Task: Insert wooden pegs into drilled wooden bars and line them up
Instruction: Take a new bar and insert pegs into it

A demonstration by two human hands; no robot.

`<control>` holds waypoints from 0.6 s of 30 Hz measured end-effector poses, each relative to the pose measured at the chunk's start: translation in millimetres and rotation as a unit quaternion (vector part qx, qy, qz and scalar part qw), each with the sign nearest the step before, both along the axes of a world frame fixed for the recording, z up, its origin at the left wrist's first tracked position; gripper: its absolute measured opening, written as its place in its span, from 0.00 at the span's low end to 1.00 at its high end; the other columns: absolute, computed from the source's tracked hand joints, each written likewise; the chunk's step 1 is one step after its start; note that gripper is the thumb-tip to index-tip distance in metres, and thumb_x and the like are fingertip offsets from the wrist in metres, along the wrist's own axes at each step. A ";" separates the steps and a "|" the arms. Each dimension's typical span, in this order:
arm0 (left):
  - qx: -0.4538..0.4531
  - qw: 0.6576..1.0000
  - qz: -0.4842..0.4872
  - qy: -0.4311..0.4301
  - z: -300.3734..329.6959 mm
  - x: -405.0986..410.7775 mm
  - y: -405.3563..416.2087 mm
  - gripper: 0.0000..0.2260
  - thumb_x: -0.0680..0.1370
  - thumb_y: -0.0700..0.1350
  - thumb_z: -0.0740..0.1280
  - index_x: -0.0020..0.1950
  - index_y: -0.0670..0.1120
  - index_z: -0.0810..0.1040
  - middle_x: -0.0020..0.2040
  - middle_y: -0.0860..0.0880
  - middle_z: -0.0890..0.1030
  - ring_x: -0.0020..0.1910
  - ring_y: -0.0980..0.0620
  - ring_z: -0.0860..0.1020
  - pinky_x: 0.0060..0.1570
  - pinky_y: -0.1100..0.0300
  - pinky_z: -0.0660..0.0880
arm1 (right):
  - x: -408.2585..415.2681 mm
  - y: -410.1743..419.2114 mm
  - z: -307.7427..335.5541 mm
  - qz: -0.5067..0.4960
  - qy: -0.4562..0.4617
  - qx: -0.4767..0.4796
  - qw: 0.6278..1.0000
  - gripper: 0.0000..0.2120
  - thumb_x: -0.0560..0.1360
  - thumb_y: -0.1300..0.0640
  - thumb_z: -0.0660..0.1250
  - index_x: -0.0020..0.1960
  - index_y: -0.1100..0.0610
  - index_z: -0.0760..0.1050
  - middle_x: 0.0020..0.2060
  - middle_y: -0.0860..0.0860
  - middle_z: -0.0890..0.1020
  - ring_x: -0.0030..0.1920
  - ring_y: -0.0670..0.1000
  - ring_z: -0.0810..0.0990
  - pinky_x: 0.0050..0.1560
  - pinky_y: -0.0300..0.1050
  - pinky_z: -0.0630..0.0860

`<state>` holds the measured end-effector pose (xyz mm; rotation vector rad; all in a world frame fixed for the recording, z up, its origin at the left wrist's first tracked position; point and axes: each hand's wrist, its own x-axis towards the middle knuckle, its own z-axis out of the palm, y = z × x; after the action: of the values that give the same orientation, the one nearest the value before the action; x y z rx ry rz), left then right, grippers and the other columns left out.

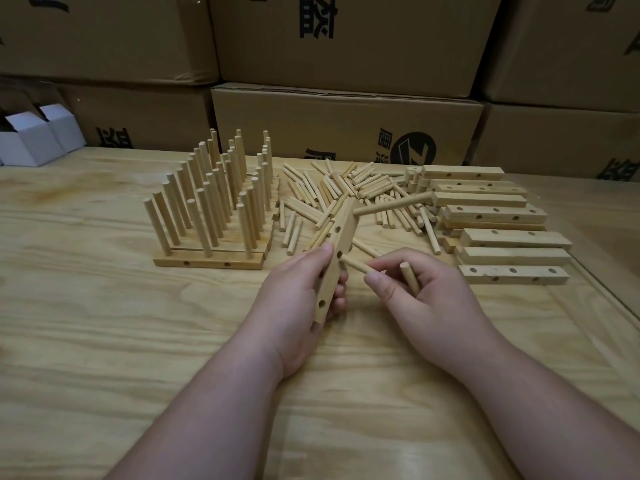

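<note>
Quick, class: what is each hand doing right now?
Left hand: grips a drilled bar.
Right hand: pinches one peg at the bar, holds a spare peg.

Both bare forearms reach forward and converge toward the drilled bar (337,258), which serves as the mark for everything here. The left hand (299,299) sits just left of the bar and grips its near half, thumb lying along the bar's left face, curled fingertips showing past its right edge. The right hand (420,292) is just to the right of the bar, palm turned inward, pinching a peg (356,265) whose far end meets the bar's middle hole; a second peg (410,277) is tucked between its curled fingers.
</note>
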<state>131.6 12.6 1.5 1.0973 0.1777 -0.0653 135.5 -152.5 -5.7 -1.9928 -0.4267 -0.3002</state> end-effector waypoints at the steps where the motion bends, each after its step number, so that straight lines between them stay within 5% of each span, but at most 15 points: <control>1: 0.004 1.000 -0.002 -0.003 0.1 -0.2 -0.2 0.10 0.84 0.46 0.63 0.50 0.41 0.80 0.34 0.47 0.77 0.32 0.52 0.73 0.32 0.59 0.71 | 0.3 0.0 0.5 -0.003 0.002 0.009 1.000 0.06 0.76 0.53 0.73 0.47 0.41 0.80 0.38 0.50 0.81 0.37 0.48 0.78 0.38 0.39 0.74; 10: 0.001 1.000 -0.003 -0.019 -0.8 -1.4 1.1 0.07 0.81 0.47 0.68 0.49 0.45 0.81 0.35 0.48 0.78 0.33 0.55 0.76 0.33 0.62 0.74 | -2.7 0.5 3.4 -0.007 0.015 0.023 1.000 0.09 0.74 0.57 0.74 0.43 0.42 0.81 0.35 0.39 0.80 0.33 0.39 0.77 0.34 0.28 0.72; 18: -0.012 0.999 -0.012 -0.029 -2.5 -1.9 4.0 0.22 0.67 0.52 0.76 0.57 0.42 0.83 0.37 0.50 0.79 0.33 0.57 0.76 0.34 0.63 0.76 | -2.8 -1.0 9.9 -0.012 0.009 0.028 0.999 0.11 0.74 0.56 0.75 0.43 0.39 0.82 0.40 0.34 0.84 0.46 0.34 0.81 0.44 0.24 0.72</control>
<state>129.6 16.6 -1.1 1.0765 0.1105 -0.0572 132.7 -153.5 4.3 -1.9445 -0.3801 -0.3063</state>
